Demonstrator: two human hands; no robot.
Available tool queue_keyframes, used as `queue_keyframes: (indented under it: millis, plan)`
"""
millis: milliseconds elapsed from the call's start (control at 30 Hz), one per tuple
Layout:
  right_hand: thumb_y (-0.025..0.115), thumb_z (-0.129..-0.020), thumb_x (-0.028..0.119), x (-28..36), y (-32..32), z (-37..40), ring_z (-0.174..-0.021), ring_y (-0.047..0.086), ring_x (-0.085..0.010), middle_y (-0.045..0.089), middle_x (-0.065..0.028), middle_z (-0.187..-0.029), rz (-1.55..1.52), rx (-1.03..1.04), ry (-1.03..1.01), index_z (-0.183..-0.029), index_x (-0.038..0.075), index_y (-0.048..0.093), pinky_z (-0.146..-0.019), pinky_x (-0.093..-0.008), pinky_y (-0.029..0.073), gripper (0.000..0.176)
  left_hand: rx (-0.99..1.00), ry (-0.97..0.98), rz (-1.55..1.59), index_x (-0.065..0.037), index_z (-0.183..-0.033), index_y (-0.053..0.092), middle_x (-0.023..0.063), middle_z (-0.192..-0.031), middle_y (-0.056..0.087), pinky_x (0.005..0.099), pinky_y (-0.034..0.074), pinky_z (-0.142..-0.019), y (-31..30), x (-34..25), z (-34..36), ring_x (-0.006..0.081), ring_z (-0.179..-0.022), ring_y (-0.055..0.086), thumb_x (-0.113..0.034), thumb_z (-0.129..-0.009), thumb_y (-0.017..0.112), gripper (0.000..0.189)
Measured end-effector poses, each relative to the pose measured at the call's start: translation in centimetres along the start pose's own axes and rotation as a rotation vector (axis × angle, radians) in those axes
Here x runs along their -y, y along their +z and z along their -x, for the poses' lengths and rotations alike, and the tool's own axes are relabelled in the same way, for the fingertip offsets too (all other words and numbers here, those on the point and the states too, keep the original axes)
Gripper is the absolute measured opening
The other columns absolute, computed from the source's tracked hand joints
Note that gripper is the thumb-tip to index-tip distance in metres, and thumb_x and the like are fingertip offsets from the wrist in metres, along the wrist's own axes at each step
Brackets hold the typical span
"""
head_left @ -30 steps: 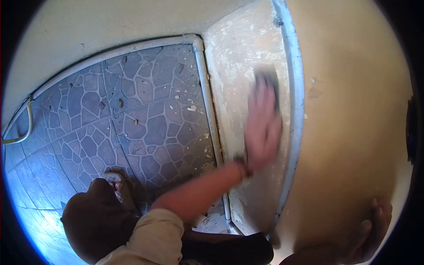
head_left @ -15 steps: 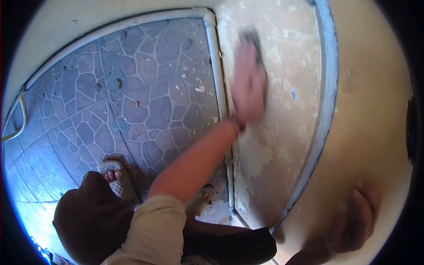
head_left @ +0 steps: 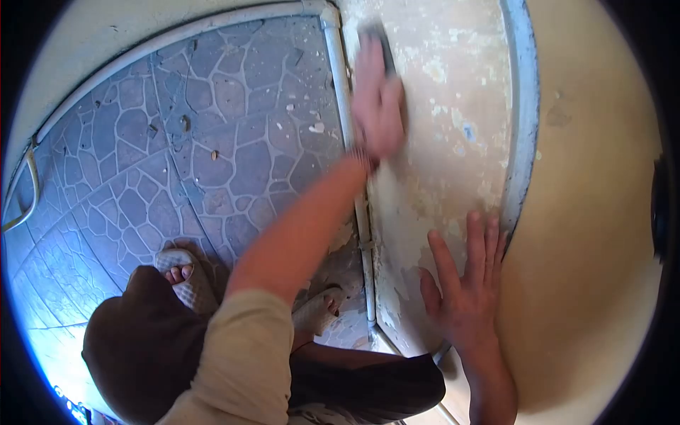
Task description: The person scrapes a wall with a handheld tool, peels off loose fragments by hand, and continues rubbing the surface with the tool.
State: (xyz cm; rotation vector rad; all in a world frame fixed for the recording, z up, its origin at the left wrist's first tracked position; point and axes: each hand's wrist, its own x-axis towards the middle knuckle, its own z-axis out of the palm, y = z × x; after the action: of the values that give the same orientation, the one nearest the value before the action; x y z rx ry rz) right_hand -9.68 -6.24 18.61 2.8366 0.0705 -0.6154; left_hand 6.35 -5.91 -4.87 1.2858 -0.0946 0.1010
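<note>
Up from the corner, the right hand [head_left: 464,283] now lies flat, fingers spread and empty, on the flaking wall panel [head_left: 453,106], while the left hand [head_left: 375,106] fingers press a dark sanding block [head_left: 378,37], likely light and stiff, best gripped palm-over, against the panel's upper left.

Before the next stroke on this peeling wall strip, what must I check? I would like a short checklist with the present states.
1. Left hand holds the dark block: ok.
2. Dark block flat against the wall strip: cannot tell, the hand covers it.
3. Right hand braced flat on the strip: ok.
4. Right hand apart from the block: ok, well below it.
5. Tiled floor free of flakes around the sandals: not ok, chips lie there.
</note>
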Motion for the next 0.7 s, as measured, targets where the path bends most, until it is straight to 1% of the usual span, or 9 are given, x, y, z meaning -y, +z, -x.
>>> queue_keyframes:
  millis: [33,100,233,333,367,467,567,633,700]
  plan:
    - [0.067,-0.081,0.019,0.3,0.3,0.1,-0.136,0.026,-0.0497,0.028,-0.0272,-0.148,-0.015,0.021,0.028,-0.134,0.013,0.051,-0.107,-0.0633,0.026,0.055,0.008,0.012,-0.03,0.011,-0.142,0.028,0.0237,-0.152,0.026,0.0337,0.016,-0.116,-0.4,1.0,-2.3,0.0313,-0.143,0.023,-0.016,-0.095,0.037,0.055]
    - [0.066,-0.082,0.02,0.7,0.6,-0.1,-0.137,0.025,-0.05,0.027,-0.0278,-0.148,-0.03,0.036,0.089,-0.135,0.014,0.049,-0.106,-0.0652,0.025,0.057,-0.007,-0.013,0.013,0.01,-0.143,0.027,0.0274,-0.152,0.023,0.0401,0.015,-0.117,-0.4,0.2,-0.1,0.0369,-0.143,0.021,-0.011,-0.093,0.041,0.056]
    - [0.065,-0.083,0.021,0.1,1.4,-0.1,-0.137,0.024,-0.0505,0.028,-0.0285,-0.148,-0.038,-0.04,0.09,-0.137,0.013,0.047,-0.105,-0.0674,0.024,0.057,0.04,-0.246,-0.054,0.011,-0.144,0.023,0.0298,-0.151,0.022,0.0467,0.012,-0.116,0.5,-5.8,16.0,0.0429,-0.142,0.017,-0.008,-0.091,0.038,0.058]
    - [0.064,-0.084,0.022,0.6,1.3,0.6,-0.136,0.025,-0.0506,0.029,-0.0286,-0.147,-0.051,0.057,0.107,-0.136,0.013,0.048,-0.105,-0.0679,0.024,0.056,0.091,-0.195,-0.123,0.011,-0.144,0.024,0.0316,-0.151,0.021,0.0508,0.011,-0.116,-0.1,-5.0,15.0,0.0465,-0.142,0.015,-0.008,-0.091,0.039,0.058]
    - [0.064,-0.084,0.022,0.4,1.1,0.2,-0.136,0.026,-0.0503,0.029,-0.0284,-0.148,-0.065,0.06,0.092,-0.136,0.013,0.048,-0.105,-0.0673,0.024,0.055,0.109,-0.056,-0.145,0.01,-0.144,0.024,0.033,-0.15,0.021,0.0531,0.01,-0.115,-0.5,-2.5,12.9,0.0489,-0.141,0.014,-0.008,-0.09,0.039,0.059]
    - [0.064,-0.085,0.022,0.5,0.1,-0.2,-0.136,0.026,-0.0494,0.029,-0.0282,-0.148,-0.135,0.078,0.093,-0.135,0.012,0.049,-0.106,-0.0656,0.024,0.053,0.076,0.05,-0.369,0.01,-0.143,0.028,0.0302,-0.15,0.024,0.0462,0.012,-0.116,-1.9,2.7,0.6,0.0445,-0.141,0.019,-0.01,-0.093,0.04,0.055]
    - [0.064,-0.085,0.022,0.2,-1.1,-1.2,-0.136,0.027,-0.0487,0.029,-0.0282,-0.148,-0.236,0.048,0.095,-0.133,0.011,0.05,-0.107,-0.0645,0.024,0.051,0.017,0.009,-0.11,0.011,-0.143,0.027,0.0283,-0.151,0.025,0.0437,0.013,-0.116,-1.2,3.2,1.7,0.0424,-0.142,0.021,-0.013,-0.095,0.04,0.054]
    - [0.064,-0.085,0.022,-0.3,-1.4,-1.5,-0.136,0.028,-0.0483,0.029,-0.0283,-0.148,-0.31,-0.007,0.088,-0.133,0.01,0.05,-0.107,-0.0643,0.024,0.051,0.062,-0.039,-0.156,0.012,-0.143,0.025,0.0303,-0.15,0.024,0.0454,0.012,-0.116,-1.1,-0.1,8.3,0.0429,-0.142,0.018,-0.009,-0.095,0.037,0.054]
    - [0.064,-0.086,0.022,-0.4,-1.6,-1.6,-0.136,0.028,-0.0486,0.029,-0.0285,-0.147,-0.276,0.017,0.073,-0.132,0.009,0.05,-0.106,-0.0645,0.024,0.05,0.109,-0.208,-0.178,0.012,-0.143,0.025,0.0316,-0.15,0.024,0.0474,0.011,-0.116,-1.0,-2.2,15.4,0.0434,-0.142,0.017,-0.005,-0.092,0.036,0.055]
